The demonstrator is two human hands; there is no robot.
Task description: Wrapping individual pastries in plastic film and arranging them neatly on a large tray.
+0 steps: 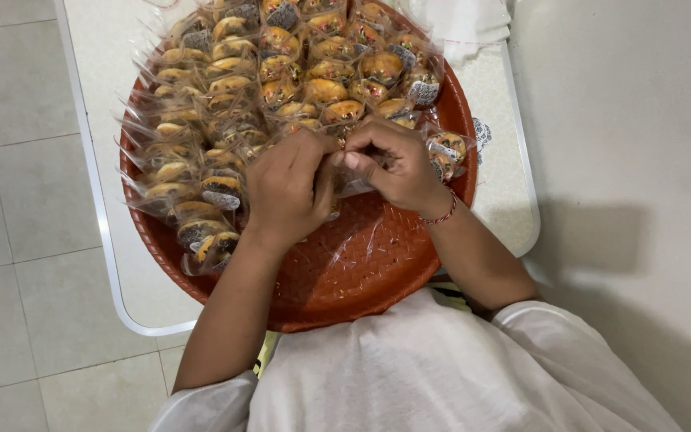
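A round orange woven tray (361, 272) lies on a small white table (113, 264) and holds several pastries in clear wrappers (225, 96), packed in rows over its far and left parts. My left hand (285, 192) and my right hand (397, 164) meet over the tray's middle. Both pinch a clear plastic wrapper (344, 160) between fingertips; what is inside it is hidden by my fingers. A red thread bracelet (444, 214) circles my right wrist.
White cloth or plastic (461, 24) lies at the table's far right corner. A loose printed wrapper edge (481, 132) pokes past the tray's right rim. Grey floor tiles (17, 200) lie to the left, and a pale wall (633, 160) stands at right.
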